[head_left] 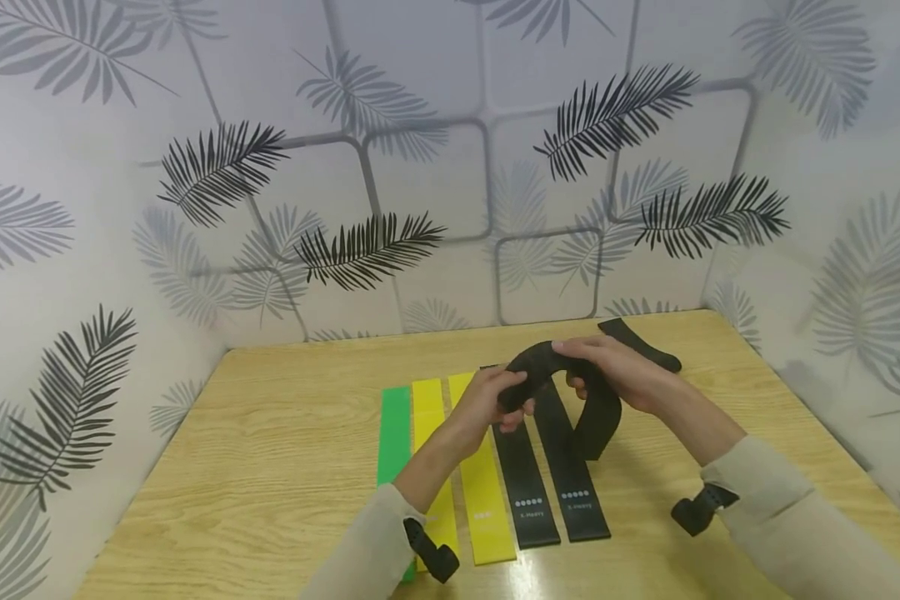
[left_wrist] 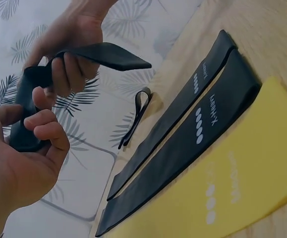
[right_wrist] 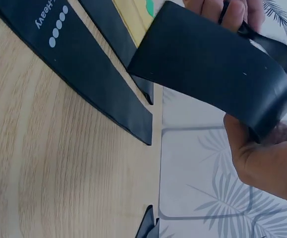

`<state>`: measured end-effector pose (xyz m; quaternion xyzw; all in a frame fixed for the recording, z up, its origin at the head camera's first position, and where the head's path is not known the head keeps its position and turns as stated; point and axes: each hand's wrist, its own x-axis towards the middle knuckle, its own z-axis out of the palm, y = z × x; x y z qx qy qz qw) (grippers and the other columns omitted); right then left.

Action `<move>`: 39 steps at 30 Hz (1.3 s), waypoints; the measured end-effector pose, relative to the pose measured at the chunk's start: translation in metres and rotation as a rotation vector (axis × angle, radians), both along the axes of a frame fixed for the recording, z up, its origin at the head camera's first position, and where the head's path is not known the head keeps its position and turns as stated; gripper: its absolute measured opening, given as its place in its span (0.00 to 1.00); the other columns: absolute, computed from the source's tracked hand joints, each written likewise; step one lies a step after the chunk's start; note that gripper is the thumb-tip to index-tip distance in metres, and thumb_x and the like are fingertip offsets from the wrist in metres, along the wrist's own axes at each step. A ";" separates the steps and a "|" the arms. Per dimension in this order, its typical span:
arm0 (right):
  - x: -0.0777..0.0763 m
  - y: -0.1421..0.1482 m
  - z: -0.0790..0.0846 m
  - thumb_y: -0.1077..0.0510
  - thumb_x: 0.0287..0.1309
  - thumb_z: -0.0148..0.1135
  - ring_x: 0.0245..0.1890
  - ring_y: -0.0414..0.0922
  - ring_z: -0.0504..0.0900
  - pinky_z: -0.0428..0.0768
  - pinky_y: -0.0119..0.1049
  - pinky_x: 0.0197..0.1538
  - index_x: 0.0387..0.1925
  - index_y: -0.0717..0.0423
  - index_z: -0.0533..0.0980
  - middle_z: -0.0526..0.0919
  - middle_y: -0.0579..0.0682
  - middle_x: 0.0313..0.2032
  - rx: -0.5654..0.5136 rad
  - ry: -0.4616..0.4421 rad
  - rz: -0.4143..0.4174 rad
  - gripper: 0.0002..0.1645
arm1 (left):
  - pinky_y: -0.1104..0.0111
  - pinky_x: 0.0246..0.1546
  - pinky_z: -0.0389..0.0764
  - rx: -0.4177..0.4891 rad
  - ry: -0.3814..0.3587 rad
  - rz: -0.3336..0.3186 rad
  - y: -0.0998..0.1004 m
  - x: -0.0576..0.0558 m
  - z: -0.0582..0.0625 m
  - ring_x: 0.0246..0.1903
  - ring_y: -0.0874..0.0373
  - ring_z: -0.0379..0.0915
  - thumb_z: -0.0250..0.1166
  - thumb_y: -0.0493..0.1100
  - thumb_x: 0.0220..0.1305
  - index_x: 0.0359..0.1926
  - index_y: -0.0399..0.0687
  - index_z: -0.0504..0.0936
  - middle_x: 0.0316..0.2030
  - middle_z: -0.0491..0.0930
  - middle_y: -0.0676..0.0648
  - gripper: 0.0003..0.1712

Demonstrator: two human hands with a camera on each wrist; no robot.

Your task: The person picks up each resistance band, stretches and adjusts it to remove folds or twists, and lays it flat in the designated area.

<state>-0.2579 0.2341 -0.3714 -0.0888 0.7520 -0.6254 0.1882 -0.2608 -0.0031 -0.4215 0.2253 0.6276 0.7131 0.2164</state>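
Both hands hold one black resistance band (head_left: 598, 421) raised over the table. My left hand (head_left: 483, 404) pinches its left end between thumb and curled fingers. Higher on the bend, my right hand (head_left: 622, 367) grips it, thumb and fingers on either side, and a loop hangs below that hand. In the right wrist view the wide flat side of the held band (right_wrist: 212, 69) faces the camera. Beneath lie two black bands marked X-Heavy, the nearer one (left_wrist: 198, 124) beside a yellow band marked Medium (left_wrist: 242, 178).
A second yellow band (head_left: 429, 408) and a green band (head_left: 395, 429) continue the row leftward. Another black band (head_left: 641, 346) lies folded near the table's back right edge. The wooden table (head_left: 270, 450) meets a leaf-patterned wall (head_left: 435, 192).
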 end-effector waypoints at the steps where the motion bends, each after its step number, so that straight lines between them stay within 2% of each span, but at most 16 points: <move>1: 0.000 0.001 0.000 0.44 0.77 0.56 0.25 0.44 0.73 0.77 0.37 0.34 0.48 0.61 0.76 0.71 0.47 0.23 0.002 -0.002 0.031 0.22 | 0.72 0.17 0.67 0.000 0.009 0.002 -0.001 0.000 0.001 0.13 0.62 0.62 0.50 0.46 0.81 0.51 0.41 0.76 0.22 0.77 0.49 0.14; 3: 0.002 0.002 0.000 0.45 0.78 0.56 0.25 0.45 0.75 0.79 0.40 0.36 0.49 0.62 0.76 0.71 0.47 0.21 -0.008 0.009 0.099 0.21 | 0.72 0.16 0.66 -0.006 0.030 0.011 -0.002 0.000 0.004 0.12 0.62 0.62 0.51 0.46 0.81 0.49 0.44 0.74 0.22 0.78 0.49 0.10; 6: 0.004 0.004 0.000 0.48 0.80 0.54 0.26 0.46 0.83 0.84 0.45 0.40 0.50 0.63 0.77 0.79 0.47 0.21 -0.072 0.014 0.175 0.20 | 0.72 0.15 0.66 -0.013 0.046 0.018 -0.003 -0.001 0.008 0.12 0.61 0.64 0.53 0.44 0.79 0.47 0.44 0.73 0.25 0.83 0.48 0.08; 9: 0.005 0.007 -0.001 0.52 0.82 0.50 0.31 0.48 0.89 0.87 0.48 0.47 0.51 0.63 0.80 0.87 0.49 0.26 -0.144 0.030 0.251 0.19 | 0.72 0.16 0.69 -0.006 0.042 0.044 -0.005 -0.004 0.009 0.15 0.59 0.72 0.58 0.45 0.77 0.49 0.43 0.76 0.30 0.86 0.44 0.10; 11: 0.006 0.010 -0.003 0.55 0.83 0.46 0.36 0.49 0.90 0.86 0.49 0.51 0.50 0.62 0.81 0.90 0.51 0.30 -0.205 0.050 0.319 0.19 | 0.72 0.17 0.71 0.010 0.035 0.063 -0.009 -0.008 0.011 0.17 0.59 0.75 0.61 0.46 0.76 0.51 0.42 0.78 0.28 0.86 0.45 0.12; 13: 0.008 0.013 -0.006 0.58 0.84 0.43 0.42 0.50 0.91 0.85 0.49 0.55 0.53 0.62 0.81 0.91 0.53 0.36 -0.279 0.059 0.392 0.20 | 0.72 0.20 0.72 0.031 0.029 0.104 -0.014 -0.012 0.014 0.17 0.60 0.76 0.64 0.46 0.75 0.49 0.43 0.81 0.24 0.84 0.47 0.11; 16: 0.013 0.015 -0.009 0.63 0.84 0.37 0.51 0.52 0.89 0.83 0.49 0.60 0.61 0.64 0.78 0.90 0.56 0.47 -0.387 0.057 0.503 0.23 | 0.72 0.22 0.70 0.065 0.033 0.178 -0.023 -0.018 0.022 0.15 0.61 0.71 0.65 0.46 0.75 0.42 0.44 0.83 0.18 0.79 0.52 0.09; 19: 0.020 0.014 -0.013 0.66 0.83 0.34 0.56 0.53 0.87 0.80 0.48 0.64 0.70 0.66 0.70 0.87 0.59 0.54 -0.449 0.026 0.550 0.25 | 0.72 0.22 0.70 0.101 0.044 0.254 -0.027 -0.023 0.033 0.14 0.61 0.69 0.65 0.44 0.75 0.39 0.44 0.83 0.18 0.78 0.51 0.09; 21: 0.024 0.012 -0.015 0.66 0.83 0.34 0.56 0.53 0.86 0.80 0.48 0.64 0.71 0.67 0.68 0.87 0.58 0.54 -0.472 0.019 0.538 0.25 | 0.72 0.21 0.72 0.118 0.036 0.283 -0.025 -0.026 0.040 0.15 0.61 0.72 0.66 0.45 0.74 0.41 0.43 0.84 0.20 0.80 0.51 0.09; 26: 0.036 0.007 -0.022 0.64 0.83 0.38 0.52 0.49 0.89 0.82 0.46 0.62 0.65 0.65 0.72 0.88 0.55 0.52 -0.486 0.026 0.439 0.21 | 0.74 0.18 0.75 0.156 -0.033 0.344 -0.013 -0.034 0.054 0.14 0.62 0.75 0.68 0.44 0.73 0.50 0.39 0.83 0.22 0.82 0.50 0.14; 31: 0.050 0.006 -0.032 0.61 0.83 0.41 0.47 0.47 0.90 0.86 0.44 0.55 0.61 0.65 0.73 0.89 0.53 0.49 -0.444 0.013 0.313 0.18 | 0.75 0.18 0.78 0.206 -0.114 0.443 -0.003 -0.044 0.058 0.13 0.63 0.76 0.69 0.42 0.71 0.50 0.35 0.83 0.27 0.83 0.47 0.14; 36: 0.070 0.009 -0.043 0.57 0.83 0.45 0.43 0.46 0.91 0.87 0.43 0.51 0.60 0.62 0.74 0.90 0.53 0.48 -0.397 -0.030 0.205 0.17 | 0.72 0.27 0.86 0.234 -0.158 0.472 0.004 -0.054 0.054 0.21 0.59 0.86 0.70 0.42 0.71 0.58 0.36 0.82 0.52 0.84 0.40 0.19; 39: 0.084 0.012 -0.051 0.57 0.83 0.46 0.43 0.46 0.91 0.87 0.43 0.50 0.61 0.64 0.74 0.89 0.54 0.48 -0.389 -0.052 0.197 0.18 | 0.70 0.32 0.88 0.238 -0.166 0.482 0.008 -0.058 0.050 0.25 0.58 0.88 0.69 0.41 0.71 0.59 0.36 0.82 0.60 0.81 0.37 0.20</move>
